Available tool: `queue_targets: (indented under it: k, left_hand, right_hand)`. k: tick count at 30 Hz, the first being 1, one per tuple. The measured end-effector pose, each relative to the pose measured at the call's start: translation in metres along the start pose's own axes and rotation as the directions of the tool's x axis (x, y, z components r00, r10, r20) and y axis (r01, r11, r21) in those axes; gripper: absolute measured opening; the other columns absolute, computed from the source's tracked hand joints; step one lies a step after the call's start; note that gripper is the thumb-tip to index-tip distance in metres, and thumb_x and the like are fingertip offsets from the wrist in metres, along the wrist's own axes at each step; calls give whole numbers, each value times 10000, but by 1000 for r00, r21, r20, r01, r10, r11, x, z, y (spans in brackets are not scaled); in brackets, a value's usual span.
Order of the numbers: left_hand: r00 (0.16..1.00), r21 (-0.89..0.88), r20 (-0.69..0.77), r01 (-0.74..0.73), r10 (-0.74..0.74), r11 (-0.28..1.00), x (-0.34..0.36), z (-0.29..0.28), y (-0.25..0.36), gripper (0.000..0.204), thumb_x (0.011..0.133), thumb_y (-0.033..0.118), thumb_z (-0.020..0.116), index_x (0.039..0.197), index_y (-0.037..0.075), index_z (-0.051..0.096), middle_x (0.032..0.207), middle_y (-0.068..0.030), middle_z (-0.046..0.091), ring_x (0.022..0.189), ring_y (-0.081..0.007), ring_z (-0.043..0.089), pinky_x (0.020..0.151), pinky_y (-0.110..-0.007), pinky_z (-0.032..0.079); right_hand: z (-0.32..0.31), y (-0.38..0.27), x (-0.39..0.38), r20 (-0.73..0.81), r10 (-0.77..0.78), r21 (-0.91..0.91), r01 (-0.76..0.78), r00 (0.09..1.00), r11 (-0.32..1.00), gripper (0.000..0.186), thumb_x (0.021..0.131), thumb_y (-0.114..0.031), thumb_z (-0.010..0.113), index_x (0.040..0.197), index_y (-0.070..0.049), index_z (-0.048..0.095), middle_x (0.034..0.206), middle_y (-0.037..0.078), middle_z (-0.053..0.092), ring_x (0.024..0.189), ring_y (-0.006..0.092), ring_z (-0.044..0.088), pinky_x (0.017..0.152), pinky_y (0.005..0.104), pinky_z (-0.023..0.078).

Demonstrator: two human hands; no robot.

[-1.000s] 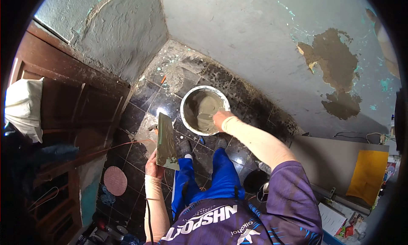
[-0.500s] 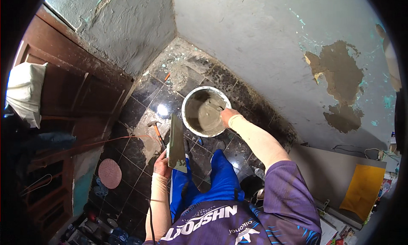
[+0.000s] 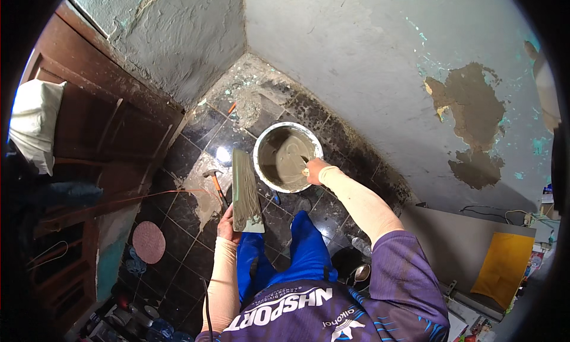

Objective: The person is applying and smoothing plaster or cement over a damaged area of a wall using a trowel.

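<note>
My left hand (image 3: 227, 224) is closed on a long pale green plastering float (image 3: 245, 193), whose upper face is smeared with grey mortar. The float lies beside the bucket, above my left leg. My right hand (image 3: 316, 170) grips the handle of a trowel (image 3: 305, 162) at the bucket's right rim. Its blade is mostly hidden in the mortar or by my fingers. Wet grey mortar (image 3: 292, 158) fills the lower part of the round bucket (image 3: 257, 171), which stands on the floor in front of my feet.
A hammer (image 3: 212, 175) with an orange and black handle lies left of the float. Dark floor tiles (image 3: 205, 125) carry mortar stains and rubble. The right wall has a patch of bare plaster (image 3: 472, 107). Brown door (image 3: 89, 110) at left; grey panel with yellow sheet (image 3: 504, 265) at right.
The float has turned, so more of its mortar-covered face shows, and it has shifted slightly left. My right hand has moved a little down and left along the bucket rim with the trowel.
</note>
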State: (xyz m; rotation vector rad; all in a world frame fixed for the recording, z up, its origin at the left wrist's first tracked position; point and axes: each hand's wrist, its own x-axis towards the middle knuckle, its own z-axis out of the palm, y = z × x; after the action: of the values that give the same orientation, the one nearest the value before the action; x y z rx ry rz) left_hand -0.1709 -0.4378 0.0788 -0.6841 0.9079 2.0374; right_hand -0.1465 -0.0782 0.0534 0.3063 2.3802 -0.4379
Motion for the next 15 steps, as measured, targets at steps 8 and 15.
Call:
queue_targets:
  k: [8, 15]
  left_hand:
    - [1000, -133, -14, -8, 6, 991, 15, -15, -11, 368, 916, 117, 394, 1260, 9, 468, 1202, -145, 553, 1074, -273, 554, 936, -390, 440]
    - [1000, -8, -21, -24, 24, 1000, 39, -24, -9, 333, 930, 131, 398, 1232, 32, 498, 1144, -126, 587, 1001, -248, 592, 865, -355, 486]
  right_hand:
    - [5, -10, -3, -13, -63, 75, 64, 998, 995, 279, 669, -157, 590, 859, 39, 646, 863, 257, 625, 865, 386, 610, 797, 420, 492]
    - [-18, -64, -8, 206, 99, 280, -156, 974, 947, 234, 731, -127, 580, 904, 20, 633, 714, 192, 631, 539, 288, 630, 492, 384, 526]
